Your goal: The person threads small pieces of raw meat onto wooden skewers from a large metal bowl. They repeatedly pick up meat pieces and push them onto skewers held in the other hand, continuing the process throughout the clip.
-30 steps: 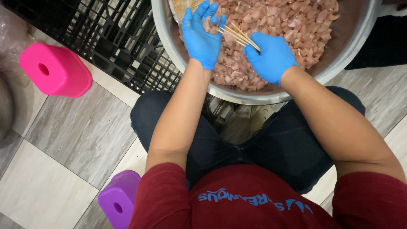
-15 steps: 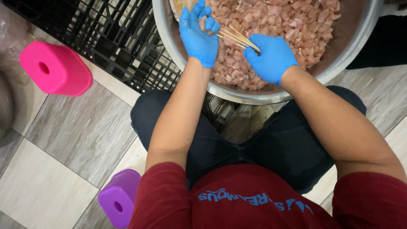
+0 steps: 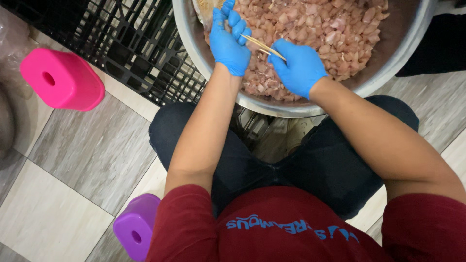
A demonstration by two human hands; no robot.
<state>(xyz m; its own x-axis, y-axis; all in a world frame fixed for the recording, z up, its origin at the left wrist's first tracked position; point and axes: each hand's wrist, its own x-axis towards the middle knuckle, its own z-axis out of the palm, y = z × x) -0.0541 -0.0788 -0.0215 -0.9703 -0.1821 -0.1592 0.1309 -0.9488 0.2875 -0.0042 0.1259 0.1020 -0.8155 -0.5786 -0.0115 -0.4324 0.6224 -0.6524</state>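
A large metal bowl (image 3: 296, 104) in front of my knees is full of pink raw meat chunks (image 3: 335, 34). Both my hands wear blue gloves and hover over the meat. My right hand (image 3: 298, 65) grips a few thin wooden skewers (image 3: 262, 44) that point up and left. My left hand (image 3: 230, 41) is at the skewer tips, fingers partly spread, and seems to pinch a meat piece there; the piece itself is mostly hidden by the fingers.
A black plastic crate (image 3: 126, 48) lies on the tiled floor to the left of the bowl. A pink plastic stool (image 3: 60, 77) stands at far left. I sit on a purple stool (image 3: 136, 225). A dark object (image 3: 437, 48) sits at the right edge.
My left hand has moved slightly toward the skewer tips and its fingers have closed in a little. The right hand keeps its grip on the skewers.
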